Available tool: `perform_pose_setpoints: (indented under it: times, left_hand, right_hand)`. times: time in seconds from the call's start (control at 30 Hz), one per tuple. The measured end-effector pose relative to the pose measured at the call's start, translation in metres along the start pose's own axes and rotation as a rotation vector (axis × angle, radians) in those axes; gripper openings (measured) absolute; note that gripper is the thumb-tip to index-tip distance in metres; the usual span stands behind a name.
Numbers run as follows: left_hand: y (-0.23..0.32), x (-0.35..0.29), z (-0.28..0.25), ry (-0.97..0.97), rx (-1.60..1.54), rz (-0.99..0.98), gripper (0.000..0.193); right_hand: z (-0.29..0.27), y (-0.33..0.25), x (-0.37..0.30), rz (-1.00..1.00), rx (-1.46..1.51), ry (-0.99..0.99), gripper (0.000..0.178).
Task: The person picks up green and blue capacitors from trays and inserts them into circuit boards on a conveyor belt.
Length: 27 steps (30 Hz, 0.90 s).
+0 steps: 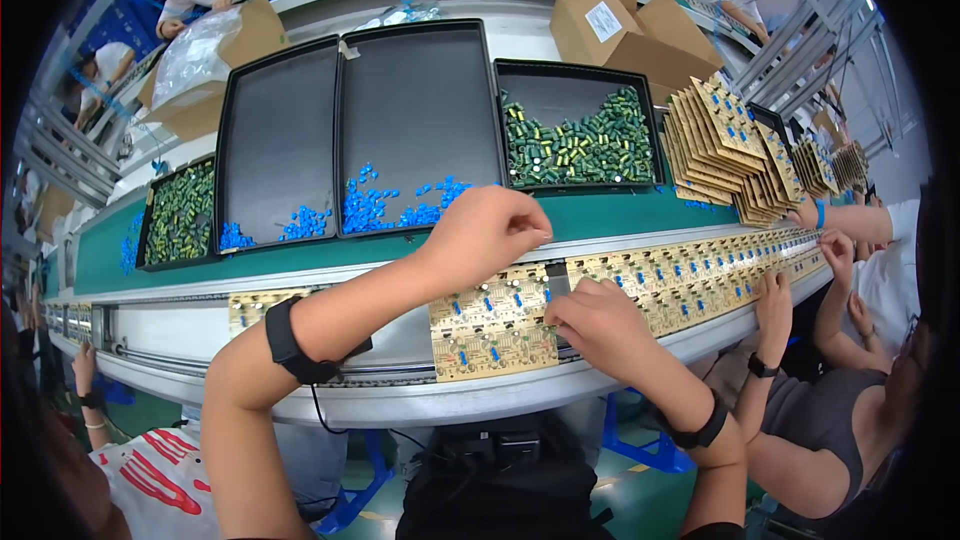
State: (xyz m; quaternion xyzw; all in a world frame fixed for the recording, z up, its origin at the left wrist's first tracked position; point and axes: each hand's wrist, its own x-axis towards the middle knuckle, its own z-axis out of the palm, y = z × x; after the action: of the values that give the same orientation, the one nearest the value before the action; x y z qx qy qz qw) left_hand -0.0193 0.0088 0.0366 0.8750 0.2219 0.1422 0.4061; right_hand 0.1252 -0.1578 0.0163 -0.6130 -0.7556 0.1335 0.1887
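Both your hands are at the conveyor (400, 407), where the circuit board (472, 340) lies flat. Your left hand (485, 227) has its fingertips drawn narrow near the board's far right corner; I cannot tell whether they hold anything. Your right hand (607, 330) curls its fingers at the board's right edge, their grip unclear. Past the conveyor's far edge, black trays (420, 90) hold blue components (367, 207).

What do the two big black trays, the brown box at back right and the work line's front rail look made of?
Two big black trays: probably plastic, mostly matte, judging by their even, raised rims.
Brown box: cardboard, dull, with creased, folded flaps.
Front rail: likely aluminium, satin, given its silvery-grey sheen, though painted metal is possible.
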Motion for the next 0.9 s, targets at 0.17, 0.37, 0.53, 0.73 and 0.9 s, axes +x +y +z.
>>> perform_pose_setpoints:
  times: [0.17,0.37,0.53,0.73,0.9]
  left_hand:
    - [-0.01,-0.019,-0.008,-0.169,-0.708,-0.296,0.022]
    - [-0.002,-0.043,-0.019,-0.177,-0.727,-0.388,0.019]
    - [-0.003,-0.055,-0.012,-0.155,-0.415,-0.23,0.012]
    - [-0.006,-0.074,0.01,-0.147,0.105,-0.084,0.007]
    - [-0.009,-0.075,0.028,-0.067,0.216,0.002,0.01]
  right_hand:
    - [0.007,0.002,0.005,-0.062,-0.147,-0.058,0.015]
    - [-0.018,0.01,0.026,0.125,-0.066,-0.208,0.017]
    - [-0.032,0.074,0.092,0.185,-0.23,0.343,0.025]
    - [-0.018,0.106,0.128,0.31,0.088,0.113,0.029]
    - [-0.01,0.112,0.125,0.295,0.243,0.21,0.023]
